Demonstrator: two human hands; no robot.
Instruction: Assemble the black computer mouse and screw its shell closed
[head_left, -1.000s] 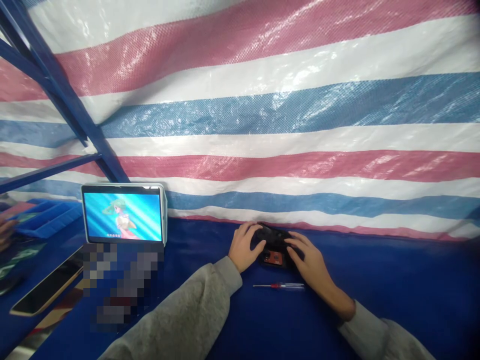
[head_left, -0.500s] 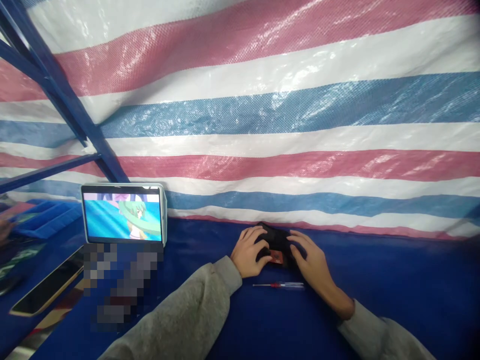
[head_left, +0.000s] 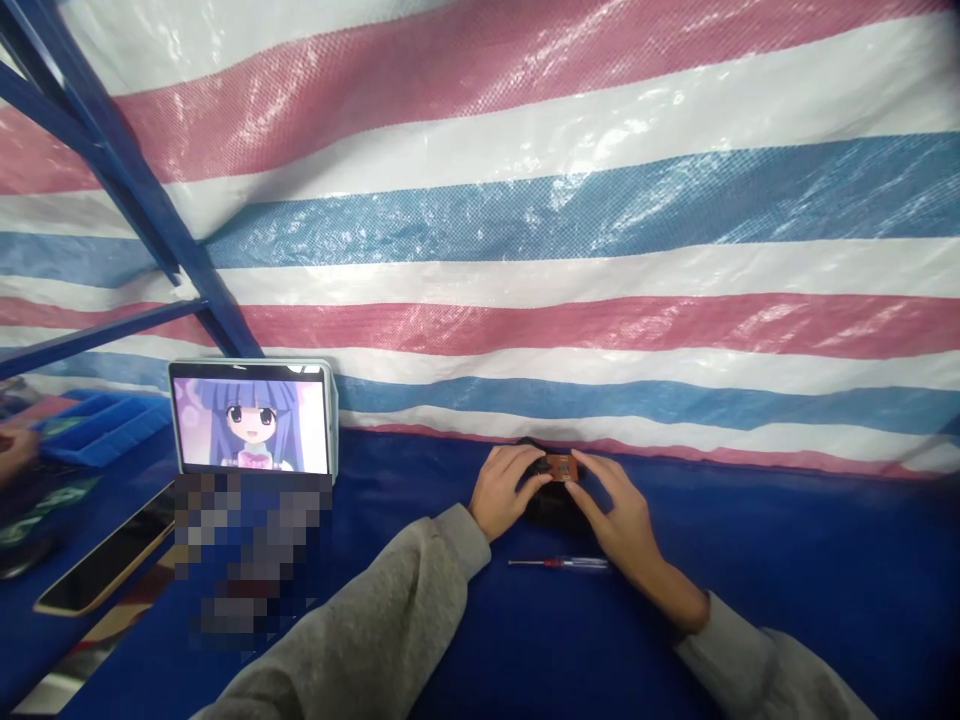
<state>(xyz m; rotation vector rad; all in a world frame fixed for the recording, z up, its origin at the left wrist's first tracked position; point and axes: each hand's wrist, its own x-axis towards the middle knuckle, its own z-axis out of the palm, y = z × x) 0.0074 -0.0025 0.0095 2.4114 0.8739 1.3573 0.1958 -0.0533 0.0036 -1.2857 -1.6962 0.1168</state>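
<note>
"Brown board [head_left: 561, 467] has shifted since a moment ago, to twelve o'clock of the black piece [head_left: 555, 506]."

"One board, held how?"

"Left hand [head_left: 502, 494] and right hand [head_left: 621, 508] pinch it, one at each end. One screwdriver [head_left: 559, 563] lies at six o'clock on the blue surface [head_left: 540, 640]."

"And around?"

"One tablet [head_left: 251, 420] and one phone [head_left: 109, 548] near nine o'clock, one blue tray [head_left: 109, 430] there too; striped sheeting [head_left: 562, 330] hangs across twelve, blue frame [head_left: 166, 220] at ten."
</note>
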